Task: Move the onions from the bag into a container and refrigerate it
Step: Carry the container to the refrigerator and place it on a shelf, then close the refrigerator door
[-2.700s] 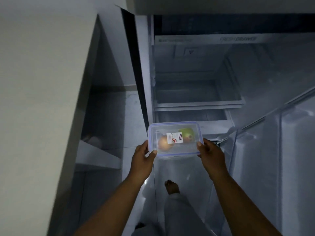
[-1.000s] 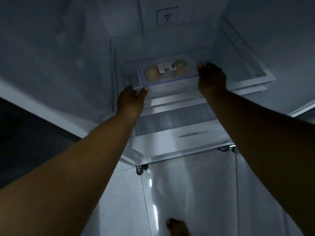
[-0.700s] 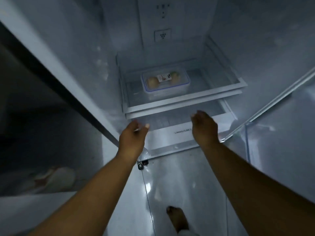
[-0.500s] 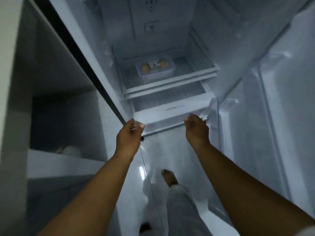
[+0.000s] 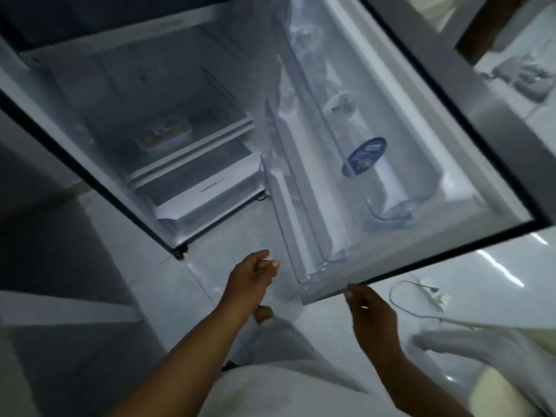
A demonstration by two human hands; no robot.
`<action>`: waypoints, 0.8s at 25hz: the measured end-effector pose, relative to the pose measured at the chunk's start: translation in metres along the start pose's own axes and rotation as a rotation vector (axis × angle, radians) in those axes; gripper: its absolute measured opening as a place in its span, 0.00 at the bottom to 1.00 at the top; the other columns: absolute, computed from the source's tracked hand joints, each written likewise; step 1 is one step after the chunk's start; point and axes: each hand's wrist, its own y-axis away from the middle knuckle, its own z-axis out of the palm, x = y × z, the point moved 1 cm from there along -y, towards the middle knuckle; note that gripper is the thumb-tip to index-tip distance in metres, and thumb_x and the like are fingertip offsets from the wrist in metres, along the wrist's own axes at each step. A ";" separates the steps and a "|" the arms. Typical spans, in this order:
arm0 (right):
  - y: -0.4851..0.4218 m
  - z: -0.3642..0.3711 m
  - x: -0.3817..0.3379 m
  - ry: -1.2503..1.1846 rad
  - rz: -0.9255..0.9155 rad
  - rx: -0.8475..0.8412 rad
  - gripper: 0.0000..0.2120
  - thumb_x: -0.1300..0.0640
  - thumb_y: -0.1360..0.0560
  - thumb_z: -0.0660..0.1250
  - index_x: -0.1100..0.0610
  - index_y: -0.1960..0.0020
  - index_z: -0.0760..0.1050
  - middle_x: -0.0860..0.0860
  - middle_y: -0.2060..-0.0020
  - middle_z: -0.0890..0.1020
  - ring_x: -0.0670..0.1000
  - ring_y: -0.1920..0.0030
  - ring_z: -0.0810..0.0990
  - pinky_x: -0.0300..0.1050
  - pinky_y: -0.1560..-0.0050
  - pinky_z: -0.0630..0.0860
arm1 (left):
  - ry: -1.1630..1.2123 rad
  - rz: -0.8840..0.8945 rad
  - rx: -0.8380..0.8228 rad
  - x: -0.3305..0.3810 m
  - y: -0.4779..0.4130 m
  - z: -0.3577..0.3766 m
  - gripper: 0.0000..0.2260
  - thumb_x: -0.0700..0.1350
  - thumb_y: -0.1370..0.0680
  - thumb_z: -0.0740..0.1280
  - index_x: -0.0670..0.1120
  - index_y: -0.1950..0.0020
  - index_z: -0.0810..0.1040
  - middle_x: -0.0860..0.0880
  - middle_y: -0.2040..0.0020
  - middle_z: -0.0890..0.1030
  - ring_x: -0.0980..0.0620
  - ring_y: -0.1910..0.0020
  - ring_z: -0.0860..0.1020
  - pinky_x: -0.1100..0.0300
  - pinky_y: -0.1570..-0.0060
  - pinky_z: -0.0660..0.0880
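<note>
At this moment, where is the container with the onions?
In the head view, the container sits upper left of centre, on a fridge shelf just above the bottom drawer, left of the open door, with neither hand touching it.

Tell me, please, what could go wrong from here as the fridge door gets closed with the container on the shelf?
1. The right hand is at the lower edge of the fridge door; fingers could get pinched as it swings shut.
2. A bare foot stands near the door's path and might be struck.
3. A thin cable lies loose on the glossy floor, a possible snag. The container itself looks safely back on its shelf.
</note>
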 end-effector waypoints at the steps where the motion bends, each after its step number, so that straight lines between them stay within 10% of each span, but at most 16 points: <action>1: -0.002 -0.022 0.008 -0.009 0.041 0.114 0.03 0.52 0.24 0.69 0.46 0.50 0.78 0.44 0.61 0.82 0.48 0.57 0.83 0.31 0.58 0.70 | 0.003 0.022 -0.053 0.010 0.004 0.015 0.19 0.47 0.24 0.70 0.46 0.35 0.75 0.46 0.47 0.83 0.46 0.46 0.82 0.46 0.37 0.76; 5: -0.033 -0.086 0.000 -0.314 0.096 0.251 0.25 0.38 0.25 0.60 0.47 0.32 0.67 0.47 0.37 0.77 0.47 0.39 0.76 0.38 0.47 0.70 | 0.042 0.129 -0.226 0.061 0.018 0.062 0.20 0.58 0.28 0.69 0.51 0.39 0.78 0.51 0.50 0.86 0.52 0.50 0.84 0.50 0.40 0.78; 11: -0.037 -0.074 -0.032 -0.437 -0.035 0.199 0.09 0.45 0.22 0.53 0.42 0.49 0.72 0.42 0.56 0.78 0.42 0.55 0.76 0.48 0.48 0.74 | 0.218 0.128 -0.267 0.114 0.035 0.080 0.30 0.65 0.36 0.73 0.48 0.41 0.79 0.45 0.48 0.85 0.48 0.47 0.84 0.51 0.41 0.78; 20: 0.006 -0.025 -0.078 -0.271 -0.295 -0.010 0.17 0.41 0.28 0.57 0.46 0.43 0.69 0.43 0.47 0.78 0.41 0.48 0.77 0.36 0.52 0.72 | 0.336 0.165 -0.027 0.120 0.037 -0.016 0.12 0.47 0.25 0.70 0.41 0.46 0.81 0.44 0.55 0.85 0.49 0.57 0.84 0.58 0.54 0.83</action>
